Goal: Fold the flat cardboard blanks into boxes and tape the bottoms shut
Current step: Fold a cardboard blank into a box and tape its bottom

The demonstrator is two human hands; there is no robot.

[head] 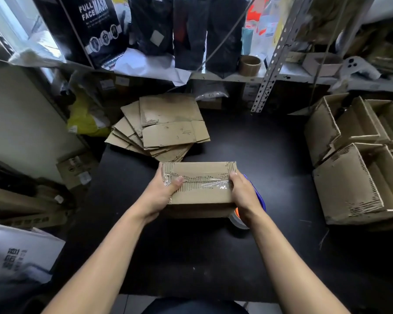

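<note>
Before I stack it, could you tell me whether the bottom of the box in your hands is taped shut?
Shut: clear tape runs along the flap seam of the box.

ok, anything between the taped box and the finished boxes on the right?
Nothing visible. Both hands hold the taped box, and bare black tabletop lies between it and the finished boxes.

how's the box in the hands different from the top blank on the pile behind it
The box is folded up into shape; the top blank lies flat. Clear tape runs along the box's seam; the blank shows none. Both hands hold the box; nothing touches the blank. Both are brown corrugated cardboard.
</note>
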